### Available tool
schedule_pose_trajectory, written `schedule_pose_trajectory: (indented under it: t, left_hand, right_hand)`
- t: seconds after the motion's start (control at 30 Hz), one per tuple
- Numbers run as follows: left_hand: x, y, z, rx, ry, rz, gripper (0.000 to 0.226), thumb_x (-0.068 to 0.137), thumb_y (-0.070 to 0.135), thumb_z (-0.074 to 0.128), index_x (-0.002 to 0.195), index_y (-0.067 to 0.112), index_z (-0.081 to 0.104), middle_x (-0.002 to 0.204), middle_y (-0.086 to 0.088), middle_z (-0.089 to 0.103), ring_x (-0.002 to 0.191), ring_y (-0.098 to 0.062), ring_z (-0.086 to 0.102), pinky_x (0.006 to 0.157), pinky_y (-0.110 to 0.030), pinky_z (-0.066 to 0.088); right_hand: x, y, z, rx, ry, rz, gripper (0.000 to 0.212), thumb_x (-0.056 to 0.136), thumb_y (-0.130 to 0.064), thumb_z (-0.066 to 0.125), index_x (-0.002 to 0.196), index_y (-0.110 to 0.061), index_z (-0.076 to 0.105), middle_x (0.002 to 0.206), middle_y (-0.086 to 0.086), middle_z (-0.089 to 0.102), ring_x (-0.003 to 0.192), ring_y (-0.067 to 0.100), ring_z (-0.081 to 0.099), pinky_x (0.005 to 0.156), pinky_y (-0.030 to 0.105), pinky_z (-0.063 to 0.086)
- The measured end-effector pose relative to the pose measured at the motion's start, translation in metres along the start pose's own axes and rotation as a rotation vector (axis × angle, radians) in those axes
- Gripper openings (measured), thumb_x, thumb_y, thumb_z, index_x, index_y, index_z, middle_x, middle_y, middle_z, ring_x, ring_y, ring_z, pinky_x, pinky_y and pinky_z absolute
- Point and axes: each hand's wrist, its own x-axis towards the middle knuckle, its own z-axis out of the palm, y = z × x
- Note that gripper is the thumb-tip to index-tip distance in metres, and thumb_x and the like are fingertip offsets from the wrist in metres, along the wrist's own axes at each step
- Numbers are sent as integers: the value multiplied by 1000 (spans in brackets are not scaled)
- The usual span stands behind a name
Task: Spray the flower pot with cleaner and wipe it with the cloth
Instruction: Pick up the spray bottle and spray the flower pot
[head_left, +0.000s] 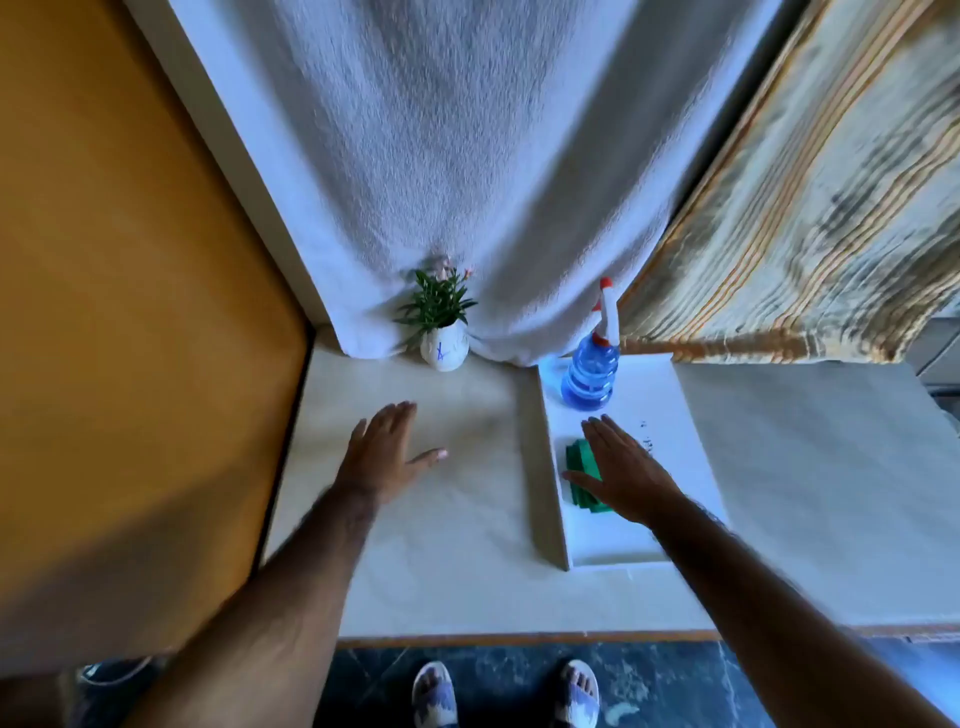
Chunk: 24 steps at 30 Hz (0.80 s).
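A small white flower pot (444, 352) with a blue mark and a green plant stands at the back of the table, against a white curtain. A blue spray bottle (591, 375) with a white and red trigger head stands on a white board to the right. A folded green cloth (581, 467) lies on that board, partly hidden under my right hand (621, 473), which hovers flat over it with fingers straight. My left hand (387, 449) is spread flat over the bare table, well in front of the pot. Neither hand holds anything.
The white board (670, 415) lies raised on the beige table (441, 545). An orange wall (130, 312) closes the left side. A striped curtain (805, 208) hangs at the back right. My sandalled feet show on the dark floor below the table's front edge.
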Motion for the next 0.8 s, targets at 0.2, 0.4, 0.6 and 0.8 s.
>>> schedule_pose_trajectory:
  t: [0.2,0.4,0.6,0.8]
  left_hand:
    - [-19,-27,61,95,3,-74,96,91,75,52,157,5,45,169,-16,42,155,-31,42,122,-65,36]
    - [-33,-39,93,160,124,-32,104,97,79,6,152,4,53,159,-19,53,144,-40,55,114,-73,42]
    - [-28,-48,113,217,247,-10,87,97,70,38,155,6,49,163,-16,50,146,-37,54,116,-70,43]
    - [-28,-56,128,244,376,8,86,97,69,43,160,10,41,168,-11,42,153,-31,45,124,-66,36]
  right_hand:
    - [-14,4,56,-32,-39,56,99,93,-68,51,161,-5,15,171,11,9,158,25,2,129,40,6]
    - [-6,14,47,395,40,165,91,90,-65,52,159,-11,28,168,7,22,155,19,16,127,39,15]
    - [69,22,-19,610,498,278,85,88,-40,78,153,-6,34,155,14,44,142,26,41,116,32,32]
    - [127,17,-62,913,570,193,52,77,-24,88,118,-42,62,100,-1,68,84,12,64,84,30,57]
